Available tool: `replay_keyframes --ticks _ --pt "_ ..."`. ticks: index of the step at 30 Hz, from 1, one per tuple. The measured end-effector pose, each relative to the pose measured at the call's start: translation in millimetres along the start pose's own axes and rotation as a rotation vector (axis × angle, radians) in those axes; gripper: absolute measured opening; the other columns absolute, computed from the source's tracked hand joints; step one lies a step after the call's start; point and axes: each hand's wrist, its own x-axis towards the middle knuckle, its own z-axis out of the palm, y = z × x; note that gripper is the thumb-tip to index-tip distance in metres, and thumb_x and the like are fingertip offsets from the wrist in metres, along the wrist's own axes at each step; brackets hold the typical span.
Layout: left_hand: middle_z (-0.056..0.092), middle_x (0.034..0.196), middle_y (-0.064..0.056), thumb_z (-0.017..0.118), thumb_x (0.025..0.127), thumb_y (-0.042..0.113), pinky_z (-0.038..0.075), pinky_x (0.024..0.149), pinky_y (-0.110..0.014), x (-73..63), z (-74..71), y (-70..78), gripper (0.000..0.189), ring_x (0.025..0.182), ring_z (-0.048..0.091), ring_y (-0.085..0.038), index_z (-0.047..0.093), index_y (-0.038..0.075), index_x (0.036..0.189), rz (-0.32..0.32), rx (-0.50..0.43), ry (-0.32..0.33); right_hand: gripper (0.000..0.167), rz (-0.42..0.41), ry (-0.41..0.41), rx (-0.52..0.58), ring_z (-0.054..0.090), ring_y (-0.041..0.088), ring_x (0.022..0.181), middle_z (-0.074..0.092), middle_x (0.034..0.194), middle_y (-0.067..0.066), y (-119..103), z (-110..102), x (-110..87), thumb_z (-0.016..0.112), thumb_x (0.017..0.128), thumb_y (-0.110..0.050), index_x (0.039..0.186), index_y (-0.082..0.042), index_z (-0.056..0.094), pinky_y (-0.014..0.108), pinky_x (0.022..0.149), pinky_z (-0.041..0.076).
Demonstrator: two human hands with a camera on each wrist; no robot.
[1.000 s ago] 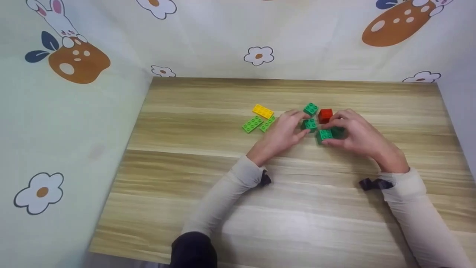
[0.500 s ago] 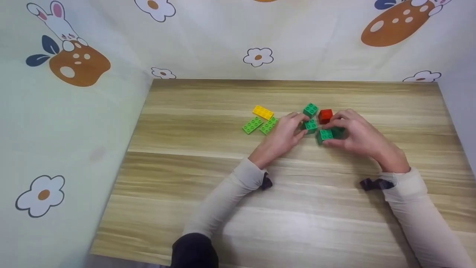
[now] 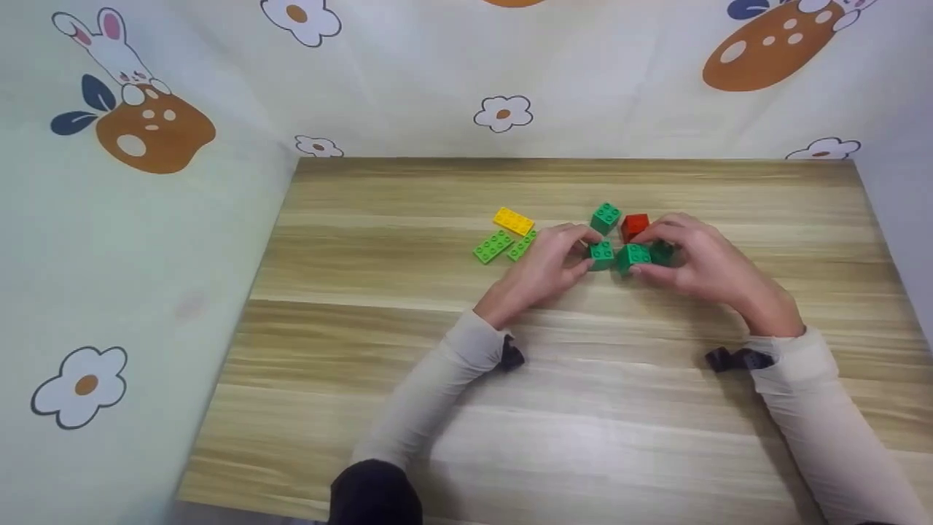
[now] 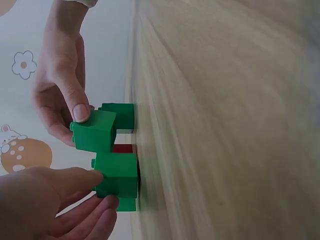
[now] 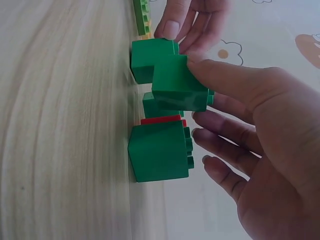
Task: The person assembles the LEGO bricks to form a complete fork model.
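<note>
Green brick [image 3: 635,255], clamped in fingers of right hand [image 3: 703,259], above tabletop [image 3: 619,408]; second brick [image 3: 601,254] pinched in fingers of left hand [image 3: 541,266], just beside; red brick [image 3: 635,224] near

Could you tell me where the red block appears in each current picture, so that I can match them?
Head: right of centre; the red block shows just above the green block that the right hand pinches.
Left wrist: a strip of it, left of centre, at that green block's lower right.
Right wrist: a thin strip of it, near the centre, below that green block.
Shared landmark: that green block.
</note>
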Motion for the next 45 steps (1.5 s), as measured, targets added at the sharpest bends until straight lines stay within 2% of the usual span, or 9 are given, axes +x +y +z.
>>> replay_keyframes --ticks 5,11,18,27,39,45 --pt "0.075 0.131 -0.008 0.077 0.101 0.009 0.059 0.104 -0.022 -5.9 -2.6 -0.5 0.032 0.116 0.073 -0.018 0.071 0.006 0.132 0.041 -0.003 -0.014 0.034 0.028 0.008 0.031 0.067 0.017 0.102 0.073 0.113 -0.004 -1.1 -1.9 1.0 0.088 0.093 -0.035 0.119 -0.018 0.076 0.019 0.087 0.053" --pt "0.076 0.129 -0.009 0.076 0.101 0.011 0.060 0.103 -0.022 -11.0 -4.7 0.6 0.032 0.114 0.074 -0.019 0.071 0.005 0.132 0.054 0.000 -0.043 0.039 0.063 0.018 0.069 0.070 0.013 0.103 0.076 0.116 -0.002 -7.9 -1.4 2.2 0.082 0.098 -0.036 0.127 -0.014 0.070 0.009 0.089 0.052" --pt "0.074 0.135 -0.007 0.076 0.103 0.015 0.057 0.105 -0.020 -20.8 -7.4 0.2 0.035 0.118 0.072 -0.017 0.070 0.007 0.136 0.034 0.034 -0.056 0.037 0.023 0.060 0.106 0.075 0.013 0.101 0.077 0.116 -0.004 -16.7 5.8 2.9 0.082 0.099 -0.034 0.128 -0.017 0.068 0.019 0.089 0.061" --pt "0.073 0.139 -0.008 0.076 0.102 0.013 0.058 0.107 -0.022 -27.3 -8.6 -3.0 0.039 0.120 0.073 -0.018 0.068 0.007 0.139 0.035 0.024 -0.087 0.046 -0.150 0.066 0.148 0.076 0.010 0.101 0.077 0.120 -0.004 -23.0 20.4 4.9 0.093 0.087 -0.013 0.129 -0.017 0.074 0.022 0.091 0.062" --pt "0.075 0.135 -0.007 0.076 0.102 0.012 0.057 0.106 -0.020 -25.0 -9.5 -5.5 0.040 0.120 0.073 -0.017 0.067 0.007 0.140 0.022 -0.009 -0.134 0.041 -0.146 0.056 0.132 0.073 0.008 0.104 0.077 0.118 -0.005 -25.8 31.1 4.2 0.091 0.090 -0.029 0.127 -0.020 0.075 0.015 0.095 0.058" --pt "0.073 0.138 -0.007 0.076 0.102 0.011 0.058 0.106 -0.021 -24.5 -9.7 -5.6 0.044 0.122 0.073 -0.016 0.064 0.007 0.144 0.013 -0.026 -0.144 0.042 -0.151 0.061 0.104 0.077 0.012 0.104 0.079 0.120 -0.003 -26.6 34.7 5.6 0.091 0.090 -0.031 0.127 -0.018 0.076 0.023 0.094 0.062"
